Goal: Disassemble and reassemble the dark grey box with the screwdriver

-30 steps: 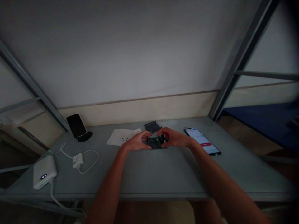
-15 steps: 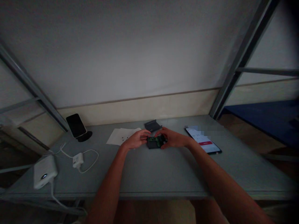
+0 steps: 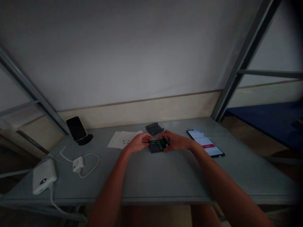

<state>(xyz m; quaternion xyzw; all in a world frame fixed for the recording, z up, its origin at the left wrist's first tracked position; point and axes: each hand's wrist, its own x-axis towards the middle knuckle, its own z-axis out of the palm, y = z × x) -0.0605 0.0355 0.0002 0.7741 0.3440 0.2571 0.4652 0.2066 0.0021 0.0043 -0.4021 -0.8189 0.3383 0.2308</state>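
A small dark case with a green circuit board (image 3: 155, 147) in it sits between my hands on the grey table, its inside facing up. My right hand (image 3: 174, 141) grips its right end, thumb at the near side and fingers at the far side. At the left edge, my left hand (image 3: 140, 142) has its curled fingers closed on the case; its fingertips are partly hidden. Just behind the case lies a separate dark cover (image 3: 154, 128). White paper (image 3: 115, 140) with several tiny dark pieces, perhaps screws, lies beside my left hand.
At the right lies a tablet or large phone (image 3: 208, 146) with a lit screen. A dark phone on a stand (image 3: 76, 128) is at the back left. Nearer are a white adapter (image 3: 78, 164) with cable and a white power bank (image 3: 44, 176). Metal posts flank the table (image 3: 163, 183).
Almost nothing differs. The case is tilted slightly in my hands, and the whole view has shifted a little.
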